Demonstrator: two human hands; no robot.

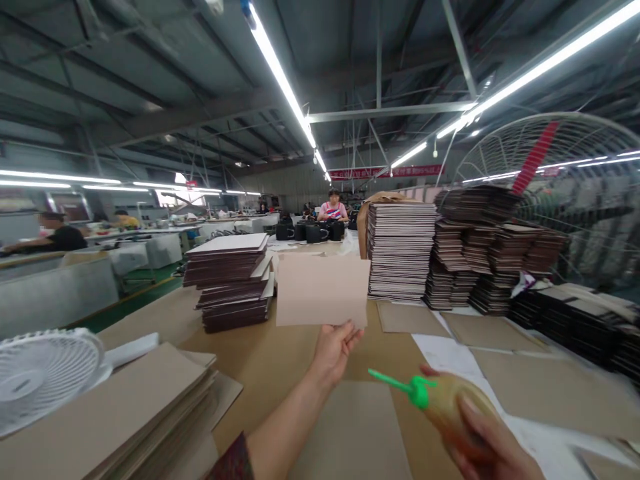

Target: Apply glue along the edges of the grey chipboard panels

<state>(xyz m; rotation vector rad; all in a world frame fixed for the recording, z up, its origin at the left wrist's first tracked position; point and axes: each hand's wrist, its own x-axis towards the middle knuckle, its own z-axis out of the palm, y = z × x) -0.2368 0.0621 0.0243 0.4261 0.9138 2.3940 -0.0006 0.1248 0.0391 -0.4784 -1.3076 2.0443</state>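
My left hand (334, 353) is raised at the middle of the view and pinches the lower edge of a flat beige cardboard sheet (323, 291). At the lower right, my right hand (480, 440) grips a yellowish squeeze bottle (450, 403) with a green nozzle (400, 388) pointing left toward the sheet. The nozzle tip stays apart from the cardboard. Beneath both hands lies a brown work table (280, 360) with loose beige boards on it.
Stacks of dark-edged boards (401, 250) (230, 280) stand just beyond my hands, with more at right (480, 250). Beige boards (105, 413) and a white desk fan (45, 380) sit at lower left. A person (333, 208) works at the far table, and a large caged fan (550, 193) stands at right.
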